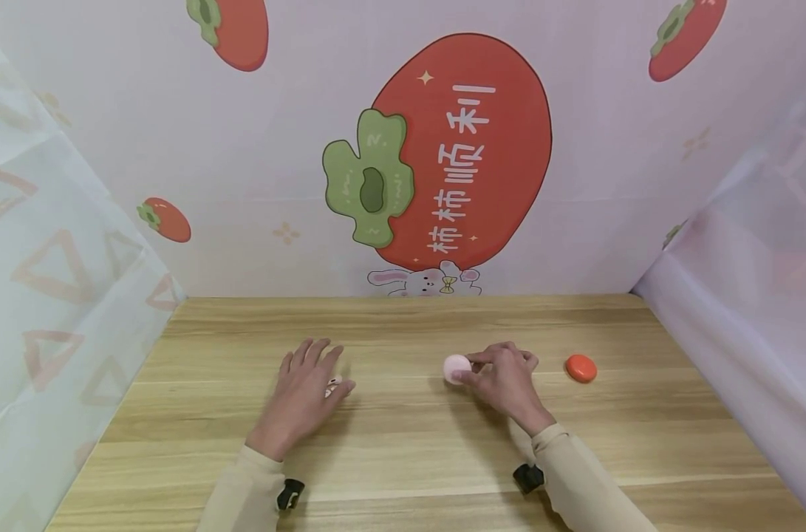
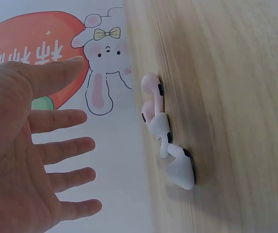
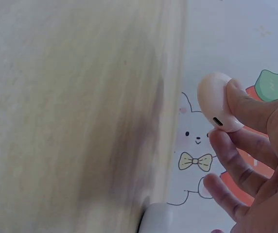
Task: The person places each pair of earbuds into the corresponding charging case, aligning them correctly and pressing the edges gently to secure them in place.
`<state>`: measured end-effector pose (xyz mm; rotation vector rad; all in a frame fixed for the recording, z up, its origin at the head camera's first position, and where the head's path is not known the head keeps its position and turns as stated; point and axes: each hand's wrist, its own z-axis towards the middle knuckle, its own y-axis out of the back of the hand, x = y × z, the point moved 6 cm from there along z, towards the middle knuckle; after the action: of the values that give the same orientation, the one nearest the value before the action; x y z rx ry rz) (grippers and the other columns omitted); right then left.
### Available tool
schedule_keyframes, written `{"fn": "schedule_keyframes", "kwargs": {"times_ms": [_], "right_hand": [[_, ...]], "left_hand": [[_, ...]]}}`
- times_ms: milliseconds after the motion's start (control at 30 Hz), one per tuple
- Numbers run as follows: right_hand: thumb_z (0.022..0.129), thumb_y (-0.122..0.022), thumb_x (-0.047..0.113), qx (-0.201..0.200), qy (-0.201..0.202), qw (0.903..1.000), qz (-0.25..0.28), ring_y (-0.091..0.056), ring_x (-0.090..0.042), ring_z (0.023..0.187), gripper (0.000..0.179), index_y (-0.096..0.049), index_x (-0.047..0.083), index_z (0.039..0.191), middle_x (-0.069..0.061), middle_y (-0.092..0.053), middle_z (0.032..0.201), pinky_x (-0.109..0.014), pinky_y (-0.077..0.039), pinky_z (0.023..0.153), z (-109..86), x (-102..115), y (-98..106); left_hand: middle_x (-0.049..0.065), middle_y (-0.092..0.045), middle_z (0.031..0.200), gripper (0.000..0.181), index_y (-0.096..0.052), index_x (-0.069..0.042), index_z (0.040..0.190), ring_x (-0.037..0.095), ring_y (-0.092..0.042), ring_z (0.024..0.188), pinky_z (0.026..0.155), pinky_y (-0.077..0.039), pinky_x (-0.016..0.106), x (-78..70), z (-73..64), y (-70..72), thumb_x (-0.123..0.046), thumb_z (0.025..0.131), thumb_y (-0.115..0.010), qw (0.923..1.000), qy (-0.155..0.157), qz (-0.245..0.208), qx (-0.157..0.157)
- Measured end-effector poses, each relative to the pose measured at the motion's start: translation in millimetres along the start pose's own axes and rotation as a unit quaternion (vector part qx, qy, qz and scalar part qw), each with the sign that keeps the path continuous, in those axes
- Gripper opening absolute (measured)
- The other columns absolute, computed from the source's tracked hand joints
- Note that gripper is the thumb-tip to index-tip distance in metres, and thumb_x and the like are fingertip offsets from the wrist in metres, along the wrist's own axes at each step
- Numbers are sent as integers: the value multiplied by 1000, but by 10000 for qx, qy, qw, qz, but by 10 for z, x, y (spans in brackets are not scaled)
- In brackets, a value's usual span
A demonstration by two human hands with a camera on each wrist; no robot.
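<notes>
A small, round, pale pink earbud case is pinched between the thumb and fingers of my right hand. Seen from the right wrist, the pink case shows a dark slot in its lower side. My left hand hovers palm down with spread fingers, partly hiding some small earbuds under it. From the left wrist, several earbuds lie close together on the wood: a pink earbud at one end and a white earbud at the other. The left fingers stand apart from them.
An orange-red round case lies on the wooden table to the right of my right hand. A printed cloth backdrop rises behind the table, with cloth walls on both sides. Each wrist carries a black camera mount.
</notes>
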<state>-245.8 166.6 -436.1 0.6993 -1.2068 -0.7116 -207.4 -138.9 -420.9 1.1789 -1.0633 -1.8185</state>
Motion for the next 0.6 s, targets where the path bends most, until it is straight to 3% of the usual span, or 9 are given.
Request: {"fn": "schedule_keyframes", "kwargs": {"times_ms": [333,600], "right_hand": [[75,-92,24,-97,125,9992,373,-64,-27,85,28,-82,8,96,4,-72,77,-53,-20,88,-14,86,68],[82,-87,22,120,123,9974,702,-67,-24,85,24,-79,7,98,2,-76,87,-51,-18,87,-35,129,69]], "left_hand": [[24,-51,142,56,-58,-1,138,48,-38,137,108,-28,69,-44,9,26,-32,93,-74,9999,-88,50,-96],[24,-51,142,57,-57,-2,138,50,-37,137,108,-29,68,-91,26,39,-33,94,-74,9999,-118,63,-91]]}}
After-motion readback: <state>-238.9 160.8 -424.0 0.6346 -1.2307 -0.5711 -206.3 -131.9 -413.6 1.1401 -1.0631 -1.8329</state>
